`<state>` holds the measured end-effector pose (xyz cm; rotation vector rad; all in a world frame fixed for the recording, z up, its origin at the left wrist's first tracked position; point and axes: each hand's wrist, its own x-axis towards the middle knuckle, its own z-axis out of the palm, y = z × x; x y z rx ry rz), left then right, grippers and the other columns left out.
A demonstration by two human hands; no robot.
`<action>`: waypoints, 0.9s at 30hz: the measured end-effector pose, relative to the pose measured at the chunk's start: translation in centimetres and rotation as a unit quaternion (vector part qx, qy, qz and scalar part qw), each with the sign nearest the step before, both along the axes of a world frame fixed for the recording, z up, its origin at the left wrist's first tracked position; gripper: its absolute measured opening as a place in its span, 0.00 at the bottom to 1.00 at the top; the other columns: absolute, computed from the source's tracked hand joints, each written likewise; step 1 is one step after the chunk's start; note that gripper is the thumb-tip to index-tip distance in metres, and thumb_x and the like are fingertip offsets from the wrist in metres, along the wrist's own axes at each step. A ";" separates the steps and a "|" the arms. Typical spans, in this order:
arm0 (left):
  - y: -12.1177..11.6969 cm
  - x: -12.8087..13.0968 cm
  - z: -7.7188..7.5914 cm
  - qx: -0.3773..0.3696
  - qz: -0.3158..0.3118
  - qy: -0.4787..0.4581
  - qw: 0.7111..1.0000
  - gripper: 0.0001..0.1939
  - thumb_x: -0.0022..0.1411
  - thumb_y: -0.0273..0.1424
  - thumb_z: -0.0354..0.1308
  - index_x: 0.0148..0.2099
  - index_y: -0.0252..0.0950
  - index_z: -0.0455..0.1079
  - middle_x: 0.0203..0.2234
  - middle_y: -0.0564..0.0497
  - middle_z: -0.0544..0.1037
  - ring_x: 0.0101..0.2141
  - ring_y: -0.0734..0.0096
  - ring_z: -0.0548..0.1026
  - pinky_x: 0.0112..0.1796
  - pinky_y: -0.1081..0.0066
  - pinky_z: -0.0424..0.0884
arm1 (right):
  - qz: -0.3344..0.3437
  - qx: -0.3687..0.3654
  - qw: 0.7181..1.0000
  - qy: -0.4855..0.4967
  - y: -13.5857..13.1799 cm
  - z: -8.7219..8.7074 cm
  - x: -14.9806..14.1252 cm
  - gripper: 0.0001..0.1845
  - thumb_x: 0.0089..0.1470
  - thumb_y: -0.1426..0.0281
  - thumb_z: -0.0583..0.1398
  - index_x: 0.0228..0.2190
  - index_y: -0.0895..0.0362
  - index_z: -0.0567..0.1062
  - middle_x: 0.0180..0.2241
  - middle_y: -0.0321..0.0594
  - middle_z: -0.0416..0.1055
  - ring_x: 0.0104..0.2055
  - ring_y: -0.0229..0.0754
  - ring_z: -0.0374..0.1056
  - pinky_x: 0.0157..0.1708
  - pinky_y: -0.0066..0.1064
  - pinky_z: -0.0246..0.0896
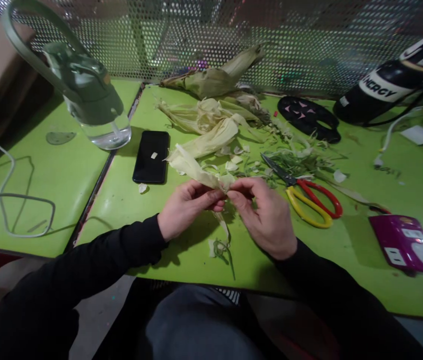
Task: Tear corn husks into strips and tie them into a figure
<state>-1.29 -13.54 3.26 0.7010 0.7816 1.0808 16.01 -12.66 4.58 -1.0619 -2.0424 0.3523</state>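
A pale yellow-green corn husk (192, 166) is pinched near its narrow end by my left hand (192, 205), thumb and fingers pressed together. Close beside it, my right hand (264, 212) pinches the same end of the husk, and the fingertips of both hands nearly meet. Beyond them more dried husks (211, 115) are heaped on the table, with a whole husk bundle (215, 80) behind. Shredded green strips and small cut pieces (286, 157) lie to the right. Scissors (301, 192) with one red and one yellow handle rest beside my right hand.
On the green table (114, 215) are a phone (151, 157), a large water bottle (95, 100), a black bottle (387, 90), a black palette-shaped object (309, 117) and a purple power strip (410, 245). A grey cable (9, 195) loops at left. A perforated metal screen (129, 45) borders the back.
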 end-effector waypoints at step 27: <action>-0.3 0.0 -0.3 0.098 -0.073 0.126 0.984 0.24 0.51 0.42 0.71 0.42 0.30 0.71 0.23 0.57 0.71 0.24 0.78 0.72 0.29 0.74 0.70 | 0.075 0.095 0.992 -0.042 0.2 0.1 0.2 0.14 0.58 0.79 0.58 0.44 0.60 0.80 0.39 0.47 0.76 0.41 0.43 0.74 0.41 0.34 0.72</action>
